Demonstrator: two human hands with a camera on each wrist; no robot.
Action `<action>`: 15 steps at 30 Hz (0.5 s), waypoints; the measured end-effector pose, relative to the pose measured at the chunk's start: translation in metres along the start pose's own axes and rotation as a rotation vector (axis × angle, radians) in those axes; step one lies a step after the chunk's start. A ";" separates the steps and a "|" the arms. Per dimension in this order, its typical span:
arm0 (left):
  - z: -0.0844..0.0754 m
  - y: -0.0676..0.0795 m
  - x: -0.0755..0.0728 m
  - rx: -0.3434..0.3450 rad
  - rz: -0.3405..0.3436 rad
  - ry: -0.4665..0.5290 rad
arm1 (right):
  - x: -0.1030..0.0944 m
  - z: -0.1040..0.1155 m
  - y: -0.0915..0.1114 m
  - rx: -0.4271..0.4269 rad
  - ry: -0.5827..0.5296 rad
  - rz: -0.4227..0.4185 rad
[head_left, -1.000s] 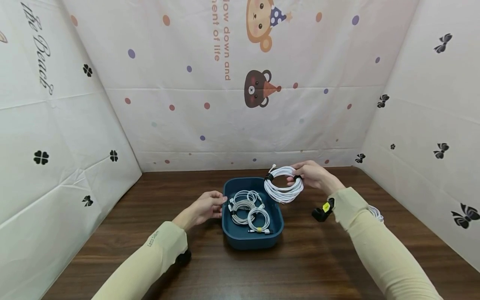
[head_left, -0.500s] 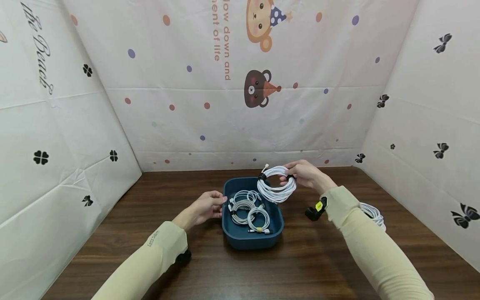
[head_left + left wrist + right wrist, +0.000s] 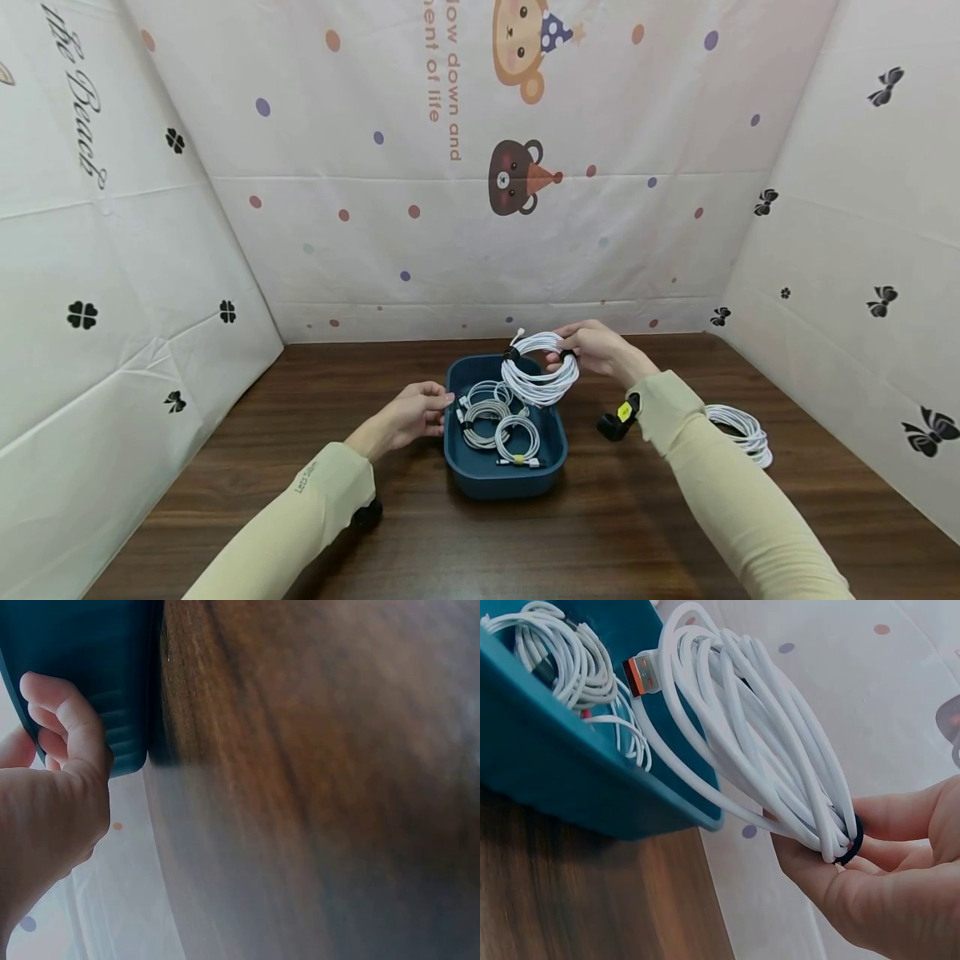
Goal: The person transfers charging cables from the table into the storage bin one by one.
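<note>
My right hand [image 3: 596, 348] pinches a coiled white USB cable [image 3: 542, 392] at one of its black ties. The coil hangs over the far right part of a blue plastic bin [image 3: 502, 488]. In the right wrist view, its USB plug [image 3: 643, 673] with an orange insert sticks out near the bin wall. My left hand [image 3: 412, 412] grips the bin's left rim, thumb over the edge and fingers [image 3: 81, 724] against the outer wall. Inside the bin lie several smaller coiled cables, one with a yellow tie [image 3: 518, 459].
On the right side of the brown wooden table [image 3: 600, 533] lies another coiled white cable [image 3: 759, 447], beside my right forearm. Printed white sheets [image 3: 420, 250] rise behind the table and on both sides. Black wrist devices [image 3: 617, 427] sit under the cuffs.
My right hand has moved left with the coiled cable, bringing it farther over the bin. More of the coil on the right of the table shows. My left hand has stayed at the rim.
</note>
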State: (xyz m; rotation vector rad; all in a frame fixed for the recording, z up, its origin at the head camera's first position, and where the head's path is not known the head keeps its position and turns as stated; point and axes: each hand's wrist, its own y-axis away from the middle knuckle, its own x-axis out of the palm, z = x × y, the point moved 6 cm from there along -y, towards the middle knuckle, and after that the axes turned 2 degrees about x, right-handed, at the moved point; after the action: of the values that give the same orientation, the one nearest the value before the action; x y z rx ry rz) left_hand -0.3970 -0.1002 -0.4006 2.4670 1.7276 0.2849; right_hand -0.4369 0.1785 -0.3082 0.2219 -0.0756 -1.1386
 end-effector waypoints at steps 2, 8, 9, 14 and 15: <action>0.000 0.000 0.000 0.001 0.003 0.000 | 0.004 0.001 -0.001 0.001 -0.012 0.008; -0.001 0.001 0.001 0.000 -0.001 -0.006 | 0.011 0.001 -0.004 0.013 -0.031 0.017; -0.001 0.001 0.001 -0.002 -0.004 -0.007 | 0.013 0.001 -0.005 0.011 -0.030 0.019; -0.001 0.000 0.000 -0.010 -0.012 -0.006 | 0.018 0.001 -0.009 0.010 -0.038 0.024; -0.001 0.001 0.000 -0.009 -0.012 -0.007 | 0.019 0.001 -0.009 0.008 -0.037 0.026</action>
State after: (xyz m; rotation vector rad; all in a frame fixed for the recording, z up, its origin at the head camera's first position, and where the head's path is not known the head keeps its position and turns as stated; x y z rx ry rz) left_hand -0.3966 -0.1001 -0.3997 2.4474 1.7342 0.2826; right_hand -0.4375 0.1572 -0.3103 0.2066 -0.1161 -1.1168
